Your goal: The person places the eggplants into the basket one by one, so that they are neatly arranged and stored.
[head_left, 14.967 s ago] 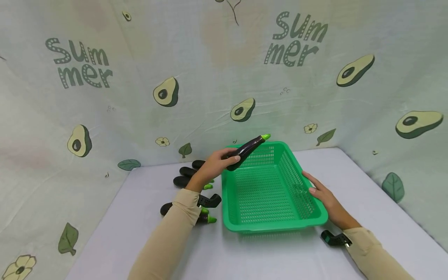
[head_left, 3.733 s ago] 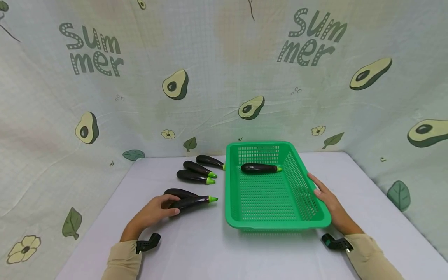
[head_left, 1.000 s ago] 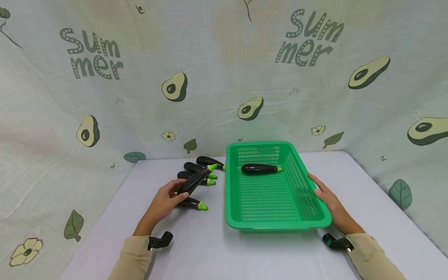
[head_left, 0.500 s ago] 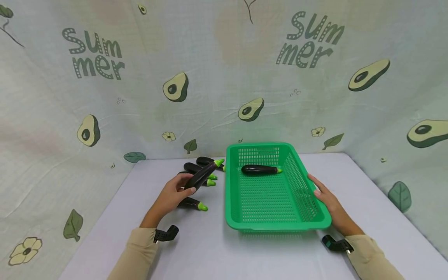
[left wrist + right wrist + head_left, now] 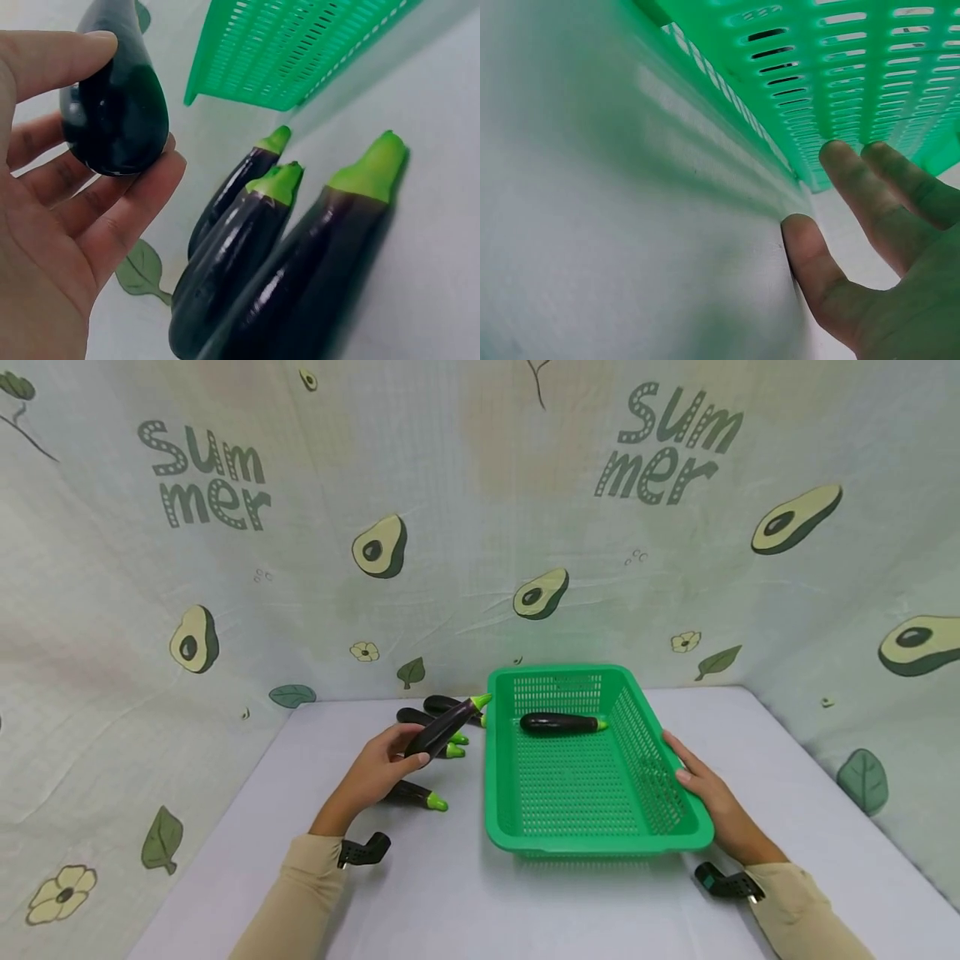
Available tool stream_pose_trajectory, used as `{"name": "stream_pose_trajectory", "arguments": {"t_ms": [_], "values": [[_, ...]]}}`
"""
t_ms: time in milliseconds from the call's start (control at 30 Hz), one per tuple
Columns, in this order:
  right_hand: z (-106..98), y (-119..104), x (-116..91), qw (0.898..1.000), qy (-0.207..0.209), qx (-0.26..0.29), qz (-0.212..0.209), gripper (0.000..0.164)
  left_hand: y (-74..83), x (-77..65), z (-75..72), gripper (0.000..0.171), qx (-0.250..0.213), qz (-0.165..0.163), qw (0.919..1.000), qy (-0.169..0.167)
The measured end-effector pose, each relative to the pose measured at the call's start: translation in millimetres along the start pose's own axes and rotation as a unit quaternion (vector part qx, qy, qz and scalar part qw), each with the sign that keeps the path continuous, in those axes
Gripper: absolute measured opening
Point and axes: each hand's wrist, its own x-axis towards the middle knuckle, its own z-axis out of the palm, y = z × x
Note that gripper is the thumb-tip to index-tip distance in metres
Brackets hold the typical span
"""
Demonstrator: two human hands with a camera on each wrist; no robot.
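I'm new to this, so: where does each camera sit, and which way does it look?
Head: on the person's head, facing forward and down at the green basket; left hand, right hand and both sleeves show.
Left wrist: on that wrist, facing the held eggplant; palm and fingers show.
Right wrist: on that wrist, facing the basket's slotted side; fingers show.
Shared: head and left wrist both show the held eggplant.

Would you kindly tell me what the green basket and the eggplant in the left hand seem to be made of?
Green basket: most likely molded plastic with a slight sheen, judging by its uniform color and regular slots.
Eggplant in the left hand: smooth, glossy; bright highlights suit real skin or plastic alike.
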Motion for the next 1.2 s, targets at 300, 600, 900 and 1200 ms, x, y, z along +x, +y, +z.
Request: {"name": "stream_pose_trajectory", "arguments": {"t_ms": [300, 600, 900, 1200], "values": [[-1.5, -0.3, -0.4, 0.999, 0.002, -0.027, 0.037, 0.056, 7.8, 10.2, 5.4, 0.052, -0.008, 0.007, 0.9999, -0.013], [-2.1, -0.3, -0.7, 0.998, 0.003, -0.040, 0.039, 0.056, 14.7, 12.7, 8.7, 0.053, -0.018, 0.020, 0.9994, -0.021], [-1.8, 0.3, -0.8, 0.998, 0.007, -0.036, 0.043, 0.056, 19.9, 19.2, 11.2, 0.049, -0.016, 0.019, 0.9992, -0.031], [-0.6, -1.0, -0.6, 0.999, 0.005, -0.023, 0.035, 0.056, 24.2, 22.6, 13.7, 0.048, 0.001, 0.026, 0.9989, -0.040]]}}
